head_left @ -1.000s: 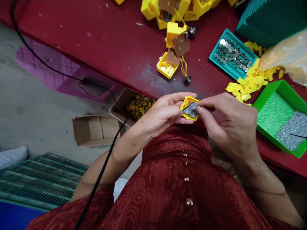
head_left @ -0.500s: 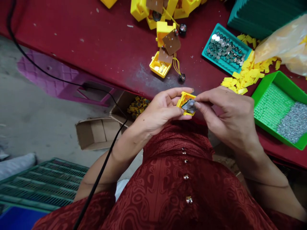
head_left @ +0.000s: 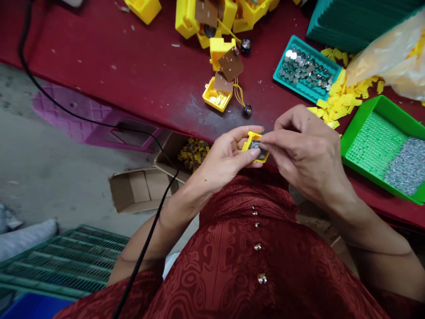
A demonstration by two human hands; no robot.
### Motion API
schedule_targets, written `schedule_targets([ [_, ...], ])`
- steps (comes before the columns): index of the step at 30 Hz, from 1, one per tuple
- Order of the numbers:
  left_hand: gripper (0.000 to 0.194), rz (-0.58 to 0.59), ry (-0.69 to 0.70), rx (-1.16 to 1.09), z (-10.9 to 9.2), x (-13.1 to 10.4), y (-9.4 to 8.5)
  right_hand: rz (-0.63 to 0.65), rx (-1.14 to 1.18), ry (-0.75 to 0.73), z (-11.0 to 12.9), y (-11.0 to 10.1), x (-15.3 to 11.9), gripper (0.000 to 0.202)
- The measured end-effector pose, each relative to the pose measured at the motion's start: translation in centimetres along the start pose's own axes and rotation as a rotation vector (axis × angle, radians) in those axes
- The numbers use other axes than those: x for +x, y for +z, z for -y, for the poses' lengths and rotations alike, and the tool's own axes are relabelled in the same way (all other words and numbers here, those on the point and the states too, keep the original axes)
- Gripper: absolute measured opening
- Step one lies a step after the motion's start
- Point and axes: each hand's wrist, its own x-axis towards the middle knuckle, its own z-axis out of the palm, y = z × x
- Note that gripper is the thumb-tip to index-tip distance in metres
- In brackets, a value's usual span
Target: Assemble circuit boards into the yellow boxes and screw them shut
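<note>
A small yellow plastic case (head_left: 249,141) sits between both hands, just in front of the red table's edge (head_left: 156,115). My left hand (head_left: 229,157) grips the case from the left and below. My right hand (head_left: 300,148) comes in from the right, and its fingertips press a small grey part (head_left: 257,145) into the case's open face. Most of the case is hidden by fingers.
On the table lie open yellow cases with brown boards and wires (head_left: 222,84), a teal tray of silver discs (head_left: 305,68), loose yellow strips (head_left: 341,95), a green tray of grey parts (head_left: 381,146). Below stand a cardboard box (head_left: 166,173), a black cable (head_left: 146,248), green crates (head_left: 63,261).
My right hand has shifted left and further over the case, hiding more of the grey part. Both hands sit slightly higher toward the table edge; the view has tilted a little.
</note>
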Motion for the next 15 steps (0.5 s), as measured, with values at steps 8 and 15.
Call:
schedule_targets([
  [8,0.044,-0.04,-0.031,-0.113,0.5,-0.2,-0.2,-0.094,0.15,0.056,-0.2,0.9,-1.4,0.016],
  [15,0.035,-0.062,-0.071,-0.143,0.3,-0.2,0.8,-0.171,0.114,-0.01,0.0,1.9,-1.8,0.016],
])
